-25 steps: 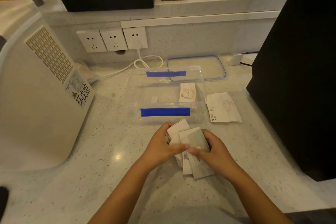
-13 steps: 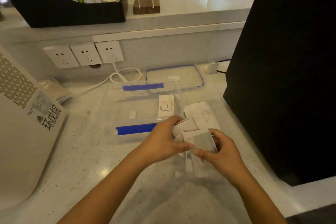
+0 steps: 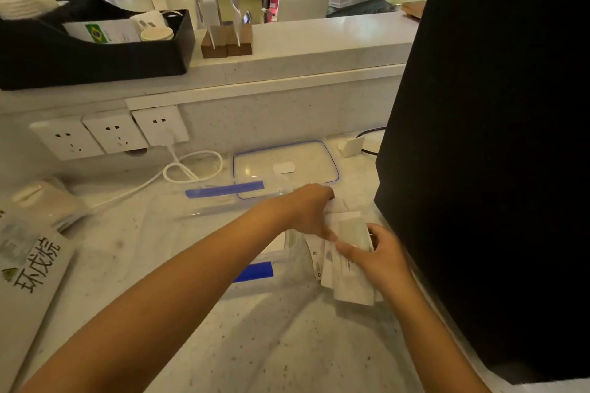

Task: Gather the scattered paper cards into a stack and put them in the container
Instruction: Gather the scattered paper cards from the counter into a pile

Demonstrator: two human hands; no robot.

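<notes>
Fingers (image 3: 325, 234) of both hands are pinching a messy bundle of cards (image 3: 348, 252), lying just right of the clear container (image 3: 204, 210)

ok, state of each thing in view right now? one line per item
left hand: reaching across the container, fingers on the cards
right hand: gripping the bundle of cards
cards: bunched in both hands, uneven, not squared
container: open, lid off, on the counter
lid: lying flat behind the container
wall sockets: right one has a white plug in it, other two free
white cable: looped on the counter
</notes>
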